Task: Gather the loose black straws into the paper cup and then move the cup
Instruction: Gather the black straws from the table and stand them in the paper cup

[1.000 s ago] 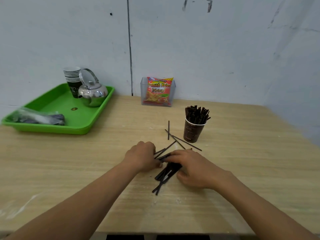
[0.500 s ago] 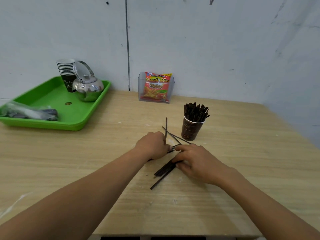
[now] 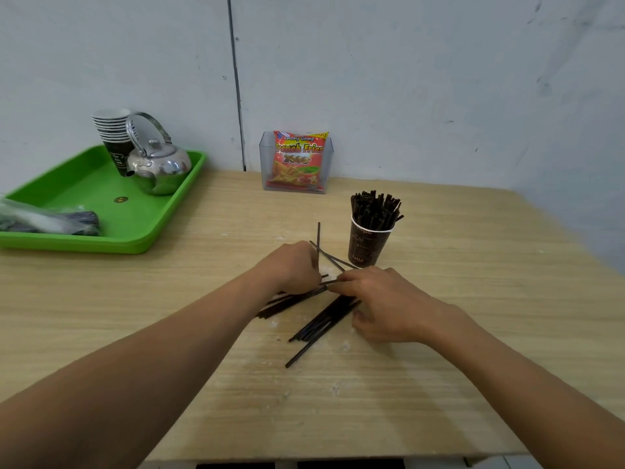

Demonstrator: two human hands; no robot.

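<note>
A brown paper cup [image 3: 368, 243] stands upright on the wooden table [image 3: 473, 299], stuffed with black straws [image 3: 375, 208]. Loose black straws [image 3: 318, 324] lie in a bundle in front of it. A few more loose straws [image 3: 329, 257] lie crossed just left of the cup. My left hand [image 3: 292, 267] has its fingers curled over a small bunch of straws that sticks out under its wrist. My right hand [image 3: 382, 302] grips the top end of the bundle, thumb below it. Both hands meet just in front of the cup.
A green tray [image 3: 101, 211] at the back left holds a steel kettle [image 3: 157, 165], a stack of paper cups [image 3: 113, 138] and a plastic bag [image 3: 40, 220]. A snack packet in a clear holder [image 3: 297, 162] stands against the wall.
Both hands have shifted slightly toward the cup. The straws under the left hand now show as a separate bunch, and the bundle under the right hand is more spread out.
</note>
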